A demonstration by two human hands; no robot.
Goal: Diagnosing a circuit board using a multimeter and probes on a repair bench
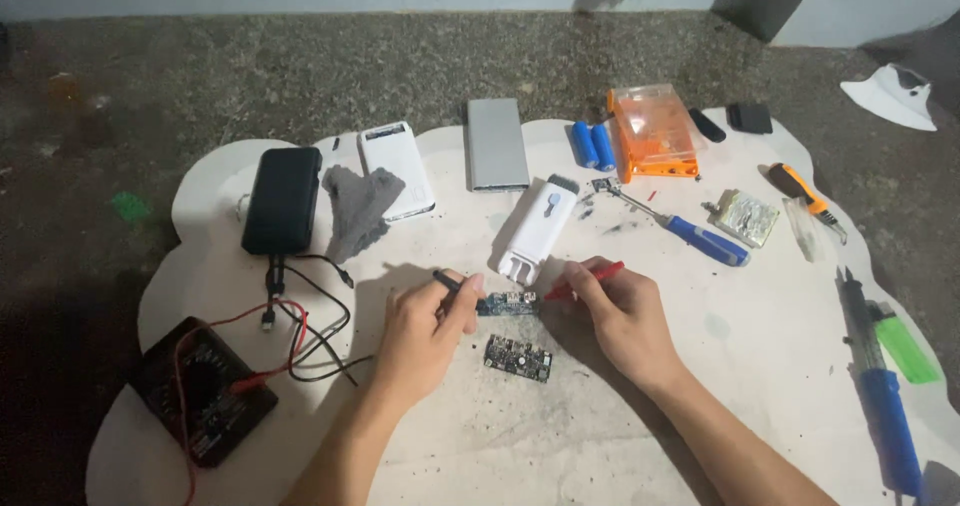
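My left hand grips a black test probe, its tip against a small blue circuit board on the white mat. My right hand pinches a red test probe, whose tip touches the same board's right end. A second, darker circuit board lies just in front, between my wrists. Red and black leads run left to a black multimeter.
Behind the boards lie a white oblong case, a white power bank, a silver power bank, a black power bank and a grey cloth. To the right are two blue cells, an orange box, a blue screwdriver, a soldering iron and a green lighter.
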